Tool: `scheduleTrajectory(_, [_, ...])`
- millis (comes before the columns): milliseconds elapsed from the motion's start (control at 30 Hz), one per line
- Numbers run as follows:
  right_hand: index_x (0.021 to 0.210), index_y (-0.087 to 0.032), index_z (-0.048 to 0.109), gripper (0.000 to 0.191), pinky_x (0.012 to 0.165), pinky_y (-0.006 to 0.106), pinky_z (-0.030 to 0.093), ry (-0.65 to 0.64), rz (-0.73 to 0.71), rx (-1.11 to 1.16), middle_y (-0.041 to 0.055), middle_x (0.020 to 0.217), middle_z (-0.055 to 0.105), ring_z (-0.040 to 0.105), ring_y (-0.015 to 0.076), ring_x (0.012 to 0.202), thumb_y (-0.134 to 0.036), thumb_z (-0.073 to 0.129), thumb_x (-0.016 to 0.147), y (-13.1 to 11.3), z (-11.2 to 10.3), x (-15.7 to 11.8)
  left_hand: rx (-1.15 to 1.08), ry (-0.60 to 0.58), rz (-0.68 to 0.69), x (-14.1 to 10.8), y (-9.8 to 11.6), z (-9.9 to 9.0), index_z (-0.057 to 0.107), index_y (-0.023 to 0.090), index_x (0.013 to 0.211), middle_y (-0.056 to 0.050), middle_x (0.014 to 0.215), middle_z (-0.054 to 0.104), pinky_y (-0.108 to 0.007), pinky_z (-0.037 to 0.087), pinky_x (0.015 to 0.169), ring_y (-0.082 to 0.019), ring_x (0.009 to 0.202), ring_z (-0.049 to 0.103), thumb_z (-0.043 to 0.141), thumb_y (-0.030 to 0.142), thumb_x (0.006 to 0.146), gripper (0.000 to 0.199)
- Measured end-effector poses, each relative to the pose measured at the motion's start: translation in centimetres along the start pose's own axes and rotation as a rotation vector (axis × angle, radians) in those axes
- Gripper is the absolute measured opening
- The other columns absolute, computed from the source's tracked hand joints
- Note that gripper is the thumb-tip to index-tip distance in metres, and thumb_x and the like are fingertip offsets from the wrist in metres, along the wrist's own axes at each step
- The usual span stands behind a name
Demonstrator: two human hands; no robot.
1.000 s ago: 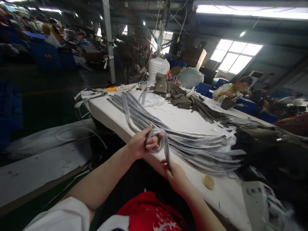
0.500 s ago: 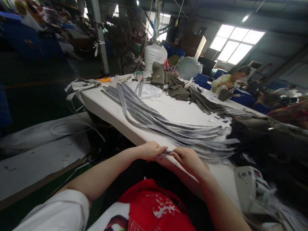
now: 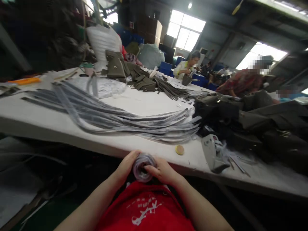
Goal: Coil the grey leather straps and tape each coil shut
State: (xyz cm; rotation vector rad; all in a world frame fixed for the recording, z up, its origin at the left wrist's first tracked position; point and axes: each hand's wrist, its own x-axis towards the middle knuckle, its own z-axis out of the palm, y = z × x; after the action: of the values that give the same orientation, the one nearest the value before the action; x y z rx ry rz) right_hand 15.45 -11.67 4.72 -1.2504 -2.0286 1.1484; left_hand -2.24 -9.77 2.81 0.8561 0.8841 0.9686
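Close to my body, in front of the table edge, I hold a coiled grey strap in clear plastic (image 3: 138,170) between both hands. My left hand (image 3: 129,163) is curled around the coil's left side. My right hand (image 3: 161,170) grips its right side, with the thumb reaching over the face toward the centre. On the table beyond lies a long bundle of grey plastic-wrapped straps (image 3: 115,120), spread from left to right. A small round yellow tape roll (image 3: 179,149) sits near the table edge, to the right of my hands.
A grey tape dispenser (image 3: 211,152) stands right on the white table (image 3: 149,104). Dark green bags (image 3: 274,125) are heaped behind it; more olive bags (image 3: 116,65) and a thick white foam roll (image 3: 103,43) stand at the back. Two co-workers (image 3: 184,70) are across the table.
My hands, earlier pinching a strap at the table edge, now hold a rolled coil nearer my body. The view has turned right, bringing the tape roll and more bags into sight.
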Motion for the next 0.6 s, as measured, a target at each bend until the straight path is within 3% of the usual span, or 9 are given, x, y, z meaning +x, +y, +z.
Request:
scheduleTrajectory(67, [0.089,-0.018,0.066,0.032,0.065,0.024,0.043,-0.09,0.102,-0.155,0.0019,0.082,0.067,0.058,0.0165,0.071,-0.049,0.059,0.085,0.5,-0.6,-1.5,0.301,-0.021,0.117,-0.1,-0.7,0.4,0.065,0.017,0.108,-0.004,0.093,0.068,-0.029,0.05,0.076,-0.019,0.081,0.063,0.06,0.056,0.084,0.046])
scheduleTrajectory(167, [0.082,-0.018,0.068,0.032,0.054,0.021,0.037,-0.15,0.217,-0.215,0.0006,0.073,0.064,0.054,0.0144,0.063,-0.049,0.062,0.082,1.8,0.2,-3.4,0.68,-0.231,0.224,-1.0,-1.9,1.5,0.07,0.024,0.106,-0.006,0.103,0.067,-0.031,0.046,0.09,-0.022,0.097,0.062,0.049,0.046,0.092,0.034])
scheduleTrajectory(300, [0.083,-0.019,0.07,0.035,0.048,0.019,0.033,-0.163,0.315,-0.073,-0.0022,0.067,0.06,0.052,0.012,0.059,-0.053,0.062,0.081,3.5,1.7,-5.5,0.897,-0.3,0.226,-1.7,-4.1,2.5,0.068,0.024,0.087,-0.003,0.089,0.065,-0.028,0.047,0.077,-0.02,0.082,0.062,0.048,0.044,0.092,0.028])
scheduleTrajectory(367, [0.086,-0.02,0.07,0.035,0.05,0.019,0.034,-0.135,0.321,-0.02,-0.0026,0.069,0.062,0.053,0.0118,0.06,-0.053,0.063,0.081,3.8,1.3,-6.6,0.934,-0.314,0.194,-1.3,-4.8,2.6,0.063,0.023,0.079,-0.002,0.079,0.063,-0.027,0.046,0.07,-0.019,0.073,0.06,0.048,0.048,0.091,0.031])
scheduleTrajectory(433, [0.089,-0.021,0.07,0.029,0.056,0.019,0.04,0.015,0.28,-0.01,-0.0016,0.076,0.066,0.057,0.0125,0.066,-0.047,0.062,0.084,3.9,-0.6,-8.2,0.949,-0.348,0.166,-0.6,-5.1,2.5,0.059,0.023,0.072,-0.001,0.073,0.06,-0.026,0.046,0.067,-0.019,0.068,0.059,0.048,0.053,0.09,0.037])
scheduleTrajectory(467, [0.089,-0.02,0.07,0.025,0.061,0.02,0.042,0.161,0.26,-0.021,-0.0005,0.079,0.068,0.059,0.0131,0.069,-0.043,0.06,0.086,4.0,-2.1,-9.3,0.946,-0.371,0.15,-0.3,-5.1,2.4,0.059,0.022,0.07,-0.001,0.072,0.059,-0.025,0.046,0.067,-0.019,0.068,0.059,0.048,0.056,0.089,0.04])
scheduleTrajectory(533, [0.085,-0.019,0.069,0.027,0.066,0.022,0.045,0.565,0.271,-0.076,0.0016,0.076,0.068,0.061,0.0145,0.07,-0.04,0.053,0.09,4.9,-6.0,-12.1,0.923,-0.41,0.106,0.2,-5.0,2.2,0.059,0.022,0.069,-0.001,0.072,0.06,-0.025,0.047,0.069,-0.019,0.07,0.06,0.048,0.062,0.087,0.045])
scheduleTrajectory(600, [0.083,-0.017,0.067,0.039,0.062,0.024,0.045,0.978,0.387,-0.185,0.0021,0.065,0.063,0.058,0.0157,0.062,-0.045,0.043,0.094,6.8,-10.6,-15.4,0.873,-0.417,0.057,0.6,-4.9,1.9,0.061,0.023,0.071,-0.002,0.075,0.062,-0.025,0.049,0.071,-0.021,0.073,0.061,0.046,0.068,0.085,0.05])
